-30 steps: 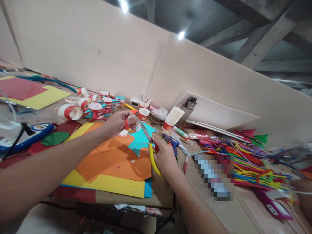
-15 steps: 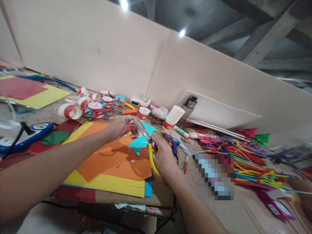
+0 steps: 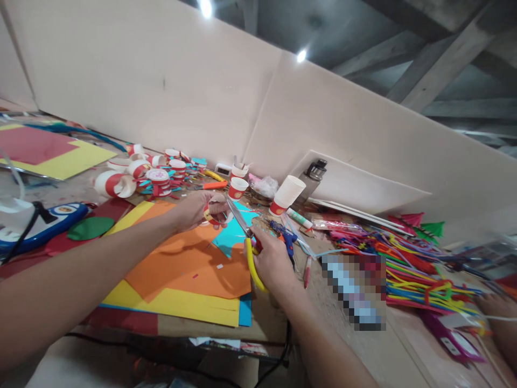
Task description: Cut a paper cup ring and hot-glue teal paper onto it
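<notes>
The red paper ring (image 3: 210, 218) is pinched in the left hand's (image 3: 194, 209) grip above the orange sheets (image 3: 189, 264). Scissors (image 3: 242, 221), clasped by the right hand's (image 3: 273, 260) grip, slant far-left toward it; blade contact is unclear.

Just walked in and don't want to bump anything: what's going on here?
A person's left hand holds a red-and-white ring, while the right hand grips yellow-handled scissors, blades close to it; whether they touch is unclear. Orange paper and a turquoise piece lie below. Stacked paper cups stand farther back.
</notes>
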The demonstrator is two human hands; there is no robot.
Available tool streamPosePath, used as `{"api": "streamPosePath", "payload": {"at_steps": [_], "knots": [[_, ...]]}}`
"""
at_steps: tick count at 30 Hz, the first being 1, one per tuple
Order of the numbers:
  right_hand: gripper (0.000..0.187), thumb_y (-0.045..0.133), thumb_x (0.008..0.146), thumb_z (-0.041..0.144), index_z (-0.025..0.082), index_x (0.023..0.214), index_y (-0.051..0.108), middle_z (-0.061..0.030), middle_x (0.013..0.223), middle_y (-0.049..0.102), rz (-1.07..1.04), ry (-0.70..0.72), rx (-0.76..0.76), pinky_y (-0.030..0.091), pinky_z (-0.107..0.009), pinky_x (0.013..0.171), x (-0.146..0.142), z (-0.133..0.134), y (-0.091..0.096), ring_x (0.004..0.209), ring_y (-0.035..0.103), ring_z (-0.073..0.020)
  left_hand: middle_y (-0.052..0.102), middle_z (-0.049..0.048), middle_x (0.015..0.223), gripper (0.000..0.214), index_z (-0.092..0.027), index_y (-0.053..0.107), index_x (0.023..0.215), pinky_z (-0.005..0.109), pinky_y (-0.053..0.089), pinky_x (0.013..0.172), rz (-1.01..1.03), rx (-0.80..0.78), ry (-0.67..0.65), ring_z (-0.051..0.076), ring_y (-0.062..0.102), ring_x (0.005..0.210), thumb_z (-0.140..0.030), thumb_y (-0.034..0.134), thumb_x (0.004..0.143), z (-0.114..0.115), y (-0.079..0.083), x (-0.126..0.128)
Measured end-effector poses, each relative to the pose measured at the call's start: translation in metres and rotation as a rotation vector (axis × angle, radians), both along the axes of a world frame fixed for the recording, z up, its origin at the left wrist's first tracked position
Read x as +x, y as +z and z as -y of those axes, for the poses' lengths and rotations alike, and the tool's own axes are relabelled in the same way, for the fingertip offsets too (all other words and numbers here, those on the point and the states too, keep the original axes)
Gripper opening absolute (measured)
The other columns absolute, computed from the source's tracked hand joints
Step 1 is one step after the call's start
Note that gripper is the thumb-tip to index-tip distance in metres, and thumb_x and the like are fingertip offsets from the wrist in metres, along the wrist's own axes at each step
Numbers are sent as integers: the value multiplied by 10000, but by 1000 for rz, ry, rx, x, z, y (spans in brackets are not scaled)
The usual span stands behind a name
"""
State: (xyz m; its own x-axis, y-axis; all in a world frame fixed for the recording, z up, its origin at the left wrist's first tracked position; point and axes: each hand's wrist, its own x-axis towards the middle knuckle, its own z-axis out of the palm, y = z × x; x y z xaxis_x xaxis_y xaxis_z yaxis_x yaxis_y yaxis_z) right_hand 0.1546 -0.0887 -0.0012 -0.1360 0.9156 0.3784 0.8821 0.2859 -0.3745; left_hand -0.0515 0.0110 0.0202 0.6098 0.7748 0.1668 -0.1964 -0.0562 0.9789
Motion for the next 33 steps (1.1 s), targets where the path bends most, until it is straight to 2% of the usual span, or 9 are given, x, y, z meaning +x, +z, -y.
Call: {"api": "streamPosePath", "payload": {"at_steps": [3,6,11,16,26,31,33], "knots": [[179,556,825,206,207,986,633,-38,791,631,-3,0,8,394,-259,632,1,-1,0,675,539,-166,645,35,647,291,-127,614,757,221,492,518,35,24,123,122,617,560,-396,721,777,-5,-4,-1],[221,556,831,207,207,1043,617,-46,843,632,-15,9,9,422,-269,678,1,0,1,712,552,-171,645,36,657,325,-121,605,728,213,501,535,72,92,154,117,618,572,-412,749,751,-7,-6,-2],[209,585,827,214,198,1035,598,-67,954,602,-40,54,-22,425,-263,687,-4,1,6,778,568,-172,628,24,613,253,-123,618,752,206,491,504,0,50,69,120,609,545,-356,709,790,-2,-7,1],[232,586,825,212,211,1057,600,-63,948,614,20,14,-35,403,-266,670,-4,2,6,771,556,-180,629,24,615,200,-116,627,742,204,492,514,2,48,28,111,604,535,-297,689,800,-3,-10,1],[243,545,850,268,208,1067,635,-35,772,631,46,-19,8,356,-254,594,-2,3,2,638,534,-159,623,40,601,349,-115,608,605,195,453,457,-8,11,-42,94,561,484,-409,746,734,0,-1,-2],[232,561,826,235,210,1038,651,-28,738,632,34,-32,-12,350,-248,573,-3,4,2,611,529,-155,620,43,599,346,-111,640,652,191,459,468,-18,59,-79,99,579,497,-426,738,757,-3,-3,-4],[236,574,814,218,211,1036,653,-30,744,638,31,-37,-11,356,-248,579,-2,3,1,620,537,-157,628,46,626,341,-111,641,690,191,469,477,-6,47,-56,110,601,531,-428,750,750,-4,-3,-4]]}}
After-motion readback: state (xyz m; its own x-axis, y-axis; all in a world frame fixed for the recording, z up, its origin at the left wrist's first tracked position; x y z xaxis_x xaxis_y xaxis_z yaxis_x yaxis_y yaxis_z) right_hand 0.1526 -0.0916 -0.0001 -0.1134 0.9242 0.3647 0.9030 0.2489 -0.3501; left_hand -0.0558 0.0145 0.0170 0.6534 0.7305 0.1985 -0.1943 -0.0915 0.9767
